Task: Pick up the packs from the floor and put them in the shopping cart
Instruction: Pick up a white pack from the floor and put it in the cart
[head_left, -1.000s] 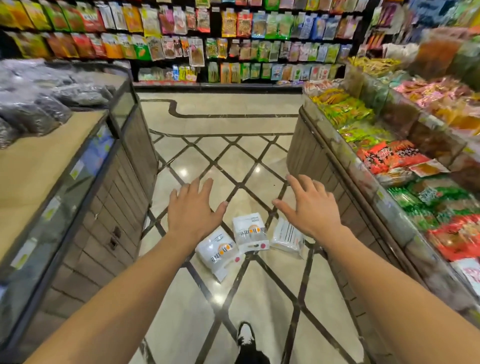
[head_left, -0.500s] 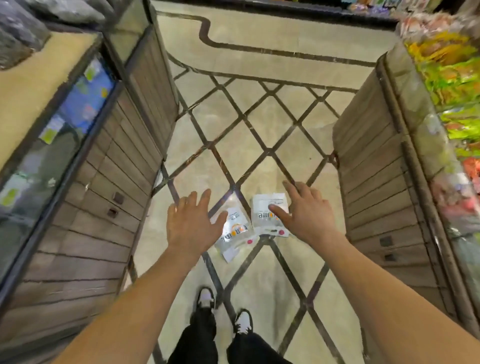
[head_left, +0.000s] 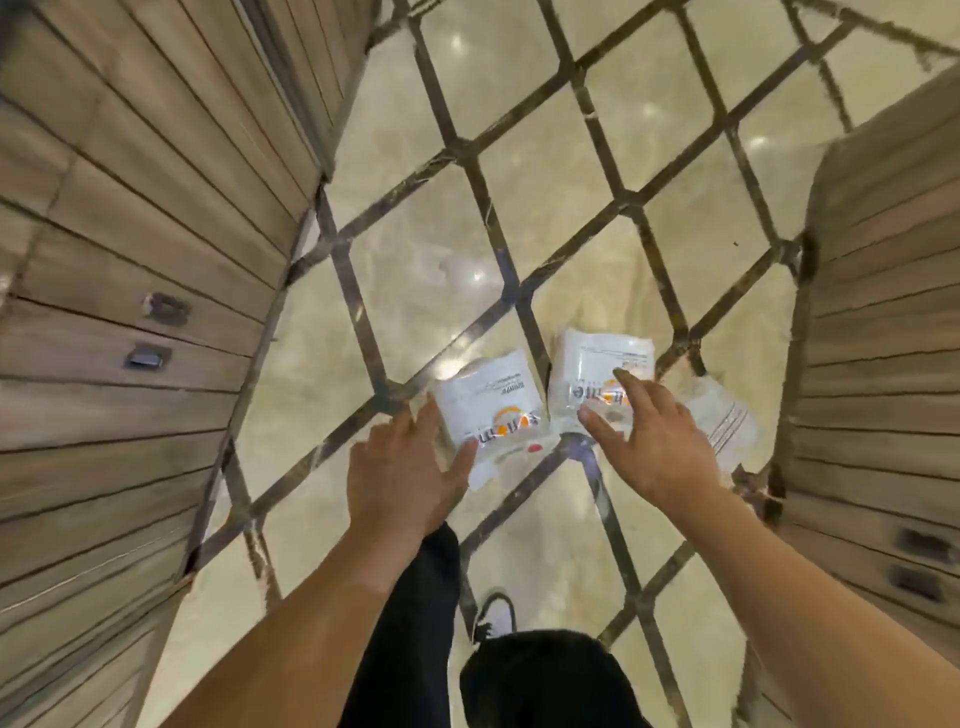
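Note:
Three white packs lie side by side on the tiled floor. The left pack (head_left: 488, 405) has an orange logo and my left hand (head_left: 402, 475) reaches its near left corner, fingers spread, thumb touching its lower edge. Over the middle pack (head_left: 597, 364) hangs my right hand (head_left: 647, 441), fingers straight, fingertips over its printed face. The right pack (head_left: 722, 415) lies partly hidden behind my right hand. Neither hand grips anything. No shopping cart shows in this view.
Wooden slatted display cabinets flank the aisle, one on the left (head_left: 135, 291) with small metal latches and one on the right (head_left: 878, 332). The cream floor (head_left: 545, 171) has dark diagonal lines. My dark trouser legs (head_left: 540, 680) and a shoe (head_left: 496, 616) are below the hands.
The view has tilted down and closer to the floor. Both hands have dropped toward the packs, the left reaching the left pack, the right now over the middle one.

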